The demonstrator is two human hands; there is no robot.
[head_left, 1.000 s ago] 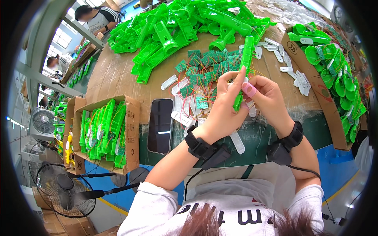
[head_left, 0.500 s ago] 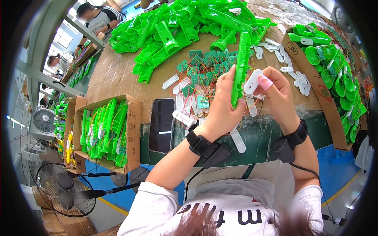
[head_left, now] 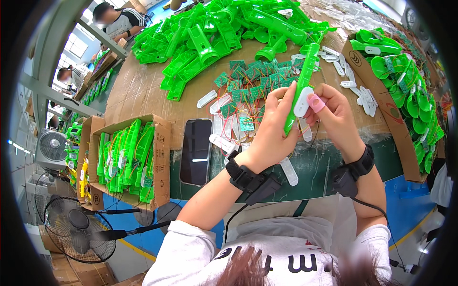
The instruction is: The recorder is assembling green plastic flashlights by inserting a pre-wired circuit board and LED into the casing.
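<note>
A long green plastic housing (head_left: 309, 64) is gripped near its lower end by my left hand (head_left: 273, 126), and it leans slightly to the right. My right hand (head_left: 335, 112), with a pink cover on one finger, pinches a small white oval plastic plate (head_left: 302, 102) against the housing's side. Just beyond my hands lies a heap of green circuit boards (head_left: 248, 78) with thin red and yellow wires. Loose white plates (head_left: 366, 101) are scattered to the right, and another white plate (head_left: 288, 171) rests near the table's front edge.
A large pile of green housings (head_left: 205, 43) covers the far side. Cardboard boxes of wired green parts stand left (head_left: 162, 162) and right (head_left: 381, 100). A black phone (head_left: 195, 151) lies left of my hands. A fan (head_left: 78, 219) is at lower left; a co-worker (head_left: 121, 21) sits far left.
The green housing has tilted further to the right. The white plate, apart from it before, now lies against its side, still in my right hand's pinch.
</note>
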